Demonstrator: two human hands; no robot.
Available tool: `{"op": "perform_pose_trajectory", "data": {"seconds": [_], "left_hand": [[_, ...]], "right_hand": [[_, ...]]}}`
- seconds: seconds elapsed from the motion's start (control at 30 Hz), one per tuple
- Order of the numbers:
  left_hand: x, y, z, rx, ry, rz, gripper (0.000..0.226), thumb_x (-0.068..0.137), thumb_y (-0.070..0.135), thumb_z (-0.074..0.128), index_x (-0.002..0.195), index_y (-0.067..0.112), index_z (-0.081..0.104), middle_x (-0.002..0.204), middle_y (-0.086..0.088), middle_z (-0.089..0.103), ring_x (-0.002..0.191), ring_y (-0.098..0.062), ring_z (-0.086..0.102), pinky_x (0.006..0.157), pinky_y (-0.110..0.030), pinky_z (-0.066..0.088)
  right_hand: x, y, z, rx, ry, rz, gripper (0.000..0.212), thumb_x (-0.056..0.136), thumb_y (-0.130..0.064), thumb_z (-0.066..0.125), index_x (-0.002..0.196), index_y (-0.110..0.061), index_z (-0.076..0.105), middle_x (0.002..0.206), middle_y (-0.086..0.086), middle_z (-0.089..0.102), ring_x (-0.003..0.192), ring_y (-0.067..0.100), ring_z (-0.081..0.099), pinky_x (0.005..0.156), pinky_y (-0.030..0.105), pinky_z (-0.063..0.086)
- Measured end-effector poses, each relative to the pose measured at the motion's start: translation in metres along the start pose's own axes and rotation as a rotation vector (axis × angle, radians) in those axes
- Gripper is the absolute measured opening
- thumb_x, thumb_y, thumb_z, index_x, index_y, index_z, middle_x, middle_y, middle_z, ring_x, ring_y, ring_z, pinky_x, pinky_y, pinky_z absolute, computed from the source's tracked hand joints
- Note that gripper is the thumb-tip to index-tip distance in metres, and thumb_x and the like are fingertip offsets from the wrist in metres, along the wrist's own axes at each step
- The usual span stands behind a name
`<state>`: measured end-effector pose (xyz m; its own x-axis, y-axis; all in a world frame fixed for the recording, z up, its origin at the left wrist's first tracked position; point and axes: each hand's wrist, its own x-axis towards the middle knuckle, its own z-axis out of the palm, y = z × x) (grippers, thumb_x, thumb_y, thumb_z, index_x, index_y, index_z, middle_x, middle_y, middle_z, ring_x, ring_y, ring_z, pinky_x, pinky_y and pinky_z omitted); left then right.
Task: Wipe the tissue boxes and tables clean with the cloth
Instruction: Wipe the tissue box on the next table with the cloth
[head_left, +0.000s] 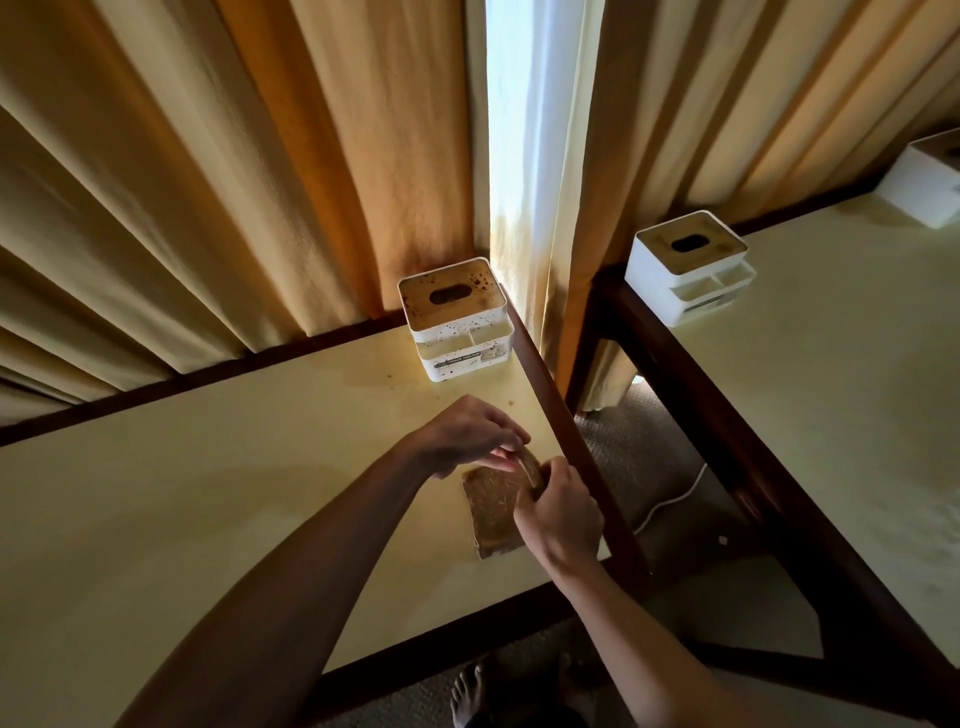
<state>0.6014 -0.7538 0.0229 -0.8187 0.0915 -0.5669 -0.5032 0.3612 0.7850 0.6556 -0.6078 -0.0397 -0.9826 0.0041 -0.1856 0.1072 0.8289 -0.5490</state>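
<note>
I see the brown cloth (493, 512) lying folded on the near surface (208, 493), close to its right edge and short of the speckled tissue box (456, 319) at the far corner. My left hand (470, 434) pinches the cloth's raised far edge; my right hand (558, 512) grips its right side. A cleaner tissue box (688, 265) sits on the neighbouring surface (841, 374), right of the speckled one.

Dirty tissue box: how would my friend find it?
Find the bright gap between the curtains. Just below it, on the near table's far right corner, stands a white box. Unlike the two clean boxes on the next table, it is speckled with brown spots.
</note>
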Motion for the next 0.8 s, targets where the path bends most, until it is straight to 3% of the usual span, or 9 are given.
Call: {"op": "perform_pose_trajectory", "data": {"seconds": [0.17,0.33,0.43,0.5,0.63,0.73,0.8], "left_hand": [[-0.005,-0.003,-0.005,0.091,0.032,0.066,0.024,0.084,-0.006,0.070,0.108,-0.001,0.073,0.102,-0.008,0.072,0.088,-0.016,0.070,0.066,-0.016,0.055],[-0.008,-0.009,-0.004,0.592,0.116,0.258,0.026,0.087,0.009,0.074,0.113,0.008,0.074,0.106,-0.003,0.073,0.079,-0.003,0.061,0.069,-0.012,0.047],[-0.010,-0.009,-0.002,0.743,0.188,0.356,0.024,0.094,0.021,0.068,0.114,0.010,0.074,0.109,-0.005,0.072,0.079,-0.006,0.058,0.067,-0.013,0.044],[-0.011,-0.010,-0.002,0.770,0.223,0.387,0.026,0.097,0.027,0.064,0.115,0.010,0.073,0.109,-0.005,0.071,0.083,-0.009,0.058,0.068,-0.016,0.044],[-0.015,-0.012,-0.007,0.805,0.235,0.405,0.025,0.101,0.030,0.055,0.112,0.010,0.067,0.108,-0.005,0.066,0.086,-0.011,0.055,0.070,-0.020,0.040],[-0.019,-0.012,-0.012,0.837,0.227,0.401,0.025,0.103,0.033,0.050,0.111,0.012,0.063,0.108,-0.003,0.063,0.086,-0.011,0.055,0.073,-0.021,0.044],[-0.022,-0.012,-0.015,0.834,0.240,0.415,0.025,0.103,0.033,0.051,0.111,0.012,0.063,0.107,0.000,0.061,0.086,-0.012,0.055,0.073,-0.021,0.046]], "right_hand": [[0.001,0.012,-0.020,-0.014,-0.007,-0.123,0.026,0.093,-0.028,0.061,0.117,-0.018,0.059,0.110,-0.003,0.055,0.092,0.008,0.055,0.077,0.023,0.049],[0.017,0.018,-0.045,0.090,-0.180,-0.114,0.025,0.094,-0.024,0.061,0.116,-0.013,0.068,0.102,-0.002,0.069,0.093,0.012,0.063,0.080,0.026,0.052],[0.027,0.016,-0.050,0.097,-0.246,-0.178,0.029,0.098,-0.013,0.053,0.125,-0.008,0.059,0.114,0.005,0.066,0.107,0.017,0.061,0.083,0.018,0.045],[0.029,0.017,-0.046,0.088,-0.244,-0.263,0.031,0.101,-0.008,0.044,0.130,-0.006,0.053,0.114,0.006,0.059,0.105,0.014,0.058,0.080,0.011,0.041],[0.025,0.020,-0.037,0.105,-0.242,-0.443,0.032,0.104,-0.017,0.035,0.127,-0.004,0.052,0.100,-0.001,0.047,0.079,0.001,0.044,0.068,0.011,0.035],[0.022,0.020,-0.038,0.112,-0.175,-0.555,0.044,0.099,-0.043,0.037,0.124,-0.009,0.053,0.099,-0.001,0.051,0.080,0.006,0.049,0.069,0.019,0.044],[0.023,0.021,-0.041,0.094,-0.148,-0.594,0.043,0.098,-0.039,0.046,0.125,-0.007,0.054,0.103,0.002,0.055,0.083,0.009,0.054,0.071,0.022,0.052]]}}
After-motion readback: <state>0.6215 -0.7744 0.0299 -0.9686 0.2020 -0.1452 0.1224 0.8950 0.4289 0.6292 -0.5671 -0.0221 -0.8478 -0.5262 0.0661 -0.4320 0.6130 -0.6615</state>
